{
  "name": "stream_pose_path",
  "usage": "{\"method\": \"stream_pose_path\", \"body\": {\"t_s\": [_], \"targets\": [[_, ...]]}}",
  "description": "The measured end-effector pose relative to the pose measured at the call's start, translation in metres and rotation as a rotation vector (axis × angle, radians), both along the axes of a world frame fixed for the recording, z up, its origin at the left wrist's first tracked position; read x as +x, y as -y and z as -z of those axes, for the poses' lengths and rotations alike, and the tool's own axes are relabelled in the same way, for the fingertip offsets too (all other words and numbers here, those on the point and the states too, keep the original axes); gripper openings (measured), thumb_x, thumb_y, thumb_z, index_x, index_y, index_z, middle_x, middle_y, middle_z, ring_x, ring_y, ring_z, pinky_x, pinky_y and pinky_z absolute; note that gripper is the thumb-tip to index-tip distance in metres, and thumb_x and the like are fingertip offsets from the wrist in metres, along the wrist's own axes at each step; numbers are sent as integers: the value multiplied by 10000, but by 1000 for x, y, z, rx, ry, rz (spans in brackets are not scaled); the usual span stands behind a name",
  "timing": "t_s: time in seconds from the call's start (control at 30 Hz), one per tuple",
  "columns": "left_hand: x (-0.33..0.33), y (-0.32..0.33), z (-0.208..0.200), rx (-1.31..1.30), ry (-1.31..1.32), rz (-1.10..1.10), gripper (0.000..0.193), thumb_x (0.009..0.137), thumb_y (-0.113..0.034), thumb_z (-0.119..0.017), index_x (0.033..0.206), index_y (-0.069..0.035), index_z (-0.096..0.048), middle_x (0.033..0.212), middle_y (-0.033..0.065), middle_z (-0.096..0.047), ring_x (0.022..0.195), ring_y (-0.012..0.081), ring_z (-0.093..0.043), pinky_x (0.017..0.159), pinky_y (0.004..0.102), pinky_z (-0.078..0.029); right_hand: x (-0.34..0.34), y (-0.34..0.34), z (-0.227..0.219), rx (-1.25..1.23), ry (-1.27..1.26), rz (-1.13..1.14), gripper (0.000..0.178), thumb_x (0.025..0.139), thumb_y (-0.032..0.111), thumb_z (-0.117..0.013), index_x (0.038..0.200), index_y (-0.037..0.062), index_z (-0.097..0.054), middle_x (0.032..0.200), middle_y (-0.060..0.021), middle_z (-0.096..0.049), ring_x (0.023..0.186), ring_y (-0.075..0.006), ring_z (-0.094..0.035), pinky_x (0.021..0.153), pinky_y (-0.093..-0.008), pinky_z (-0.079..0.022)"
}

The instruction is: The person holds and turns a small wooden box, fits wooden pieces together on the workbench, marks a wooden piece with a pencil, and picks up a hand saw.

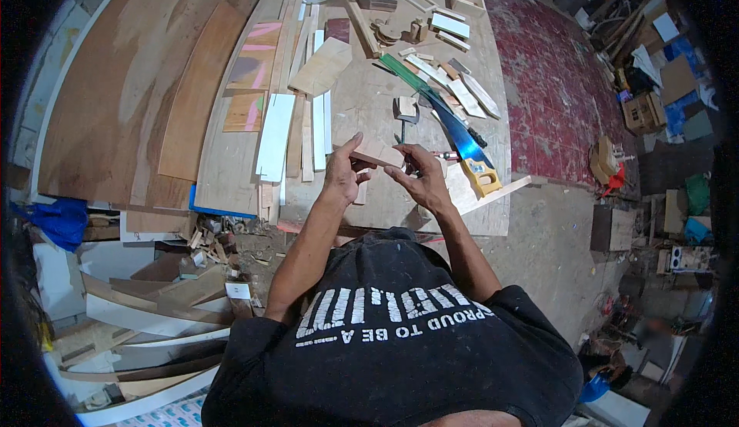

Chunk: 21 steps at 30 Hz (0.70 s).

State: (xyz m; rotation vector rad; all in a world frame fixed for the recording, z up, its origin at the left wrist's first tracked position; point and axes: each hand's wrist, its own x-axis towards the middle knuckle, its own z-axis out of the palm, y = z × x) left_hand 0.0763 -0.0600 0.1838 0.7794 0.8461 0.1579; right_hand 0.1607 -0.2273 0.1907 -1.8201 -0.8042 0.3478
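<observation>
A small, flat wooden piece (377,151) is held up between my two hands over the near edge of the workbench. My left hand (343,171) grips its left end, with the thumb raised along it. My right hand (423,179) pinches its right end between thumb and fingers. Just beyond lies a hammer-like tool (405,110) with a dark handle, partly hidden behind my right hand. To the right rests a handsaw (483,178) with a yellow handle and a shiny blue-green blade.
White and bare wood strips (275,138) lie on the left of the workbench (358,104). Wood offcuts (471,96) lie along its right. Small wooden boxes (467,1) stand at the far end. Large plywood sheets (115,81) lean at left. Scrap boards (146,315) are stacked at lower left.
</observation>
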Motion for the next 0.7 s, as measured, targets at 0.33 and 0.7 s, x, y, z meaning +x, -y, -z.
{"method": "stream_pose_path", "body": {"t_s": [0.33,0.7], "targets": [[-14,28,21,-7,100,87,397,871,-381,-702,1132,-97,-610,973,57,-658,849,193,-649,596,279,-477,26,31,33,-28,-56,-161,448,832,263,-770,1149,-14,-619,930,-84,-617,788,-162,-567,688,-304,-475],[-35,15,25,117,215,351,395,895,-230,-712,1183,-27,-534,1018,151,-680,876,227,-708,601,277,-586,50,60,23,-101,-302,-345,458,856,282,-756,1171,-26,-633,945,-85,-671,821,-141,-590,730,-289,-483]]}}
